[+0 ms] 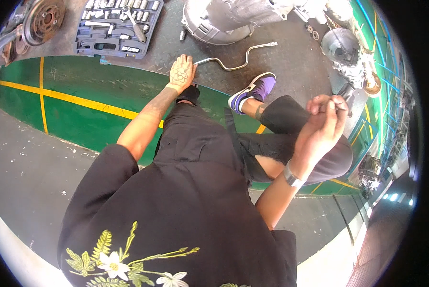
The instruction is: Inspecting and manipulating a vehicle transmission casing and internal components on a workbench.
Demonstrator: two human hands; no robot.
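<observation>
1. The bent bar [232, 69] lies on the counter [286, 67], one end at the left hand [182, 72]; whether its fingers wrap it, I cannot tell.
2. A full wrap should steady the bar, clear of the shoe [256, 89].
3. Right hand [325, 118]: loosely curled, contents unclear.

A mechanical workshop is indicated by the open socket case [86, 47], bent steel wrench [229, 69], large metal housing [214, 28] and rusty-brown disc [56, 16] seen together.
</observation>
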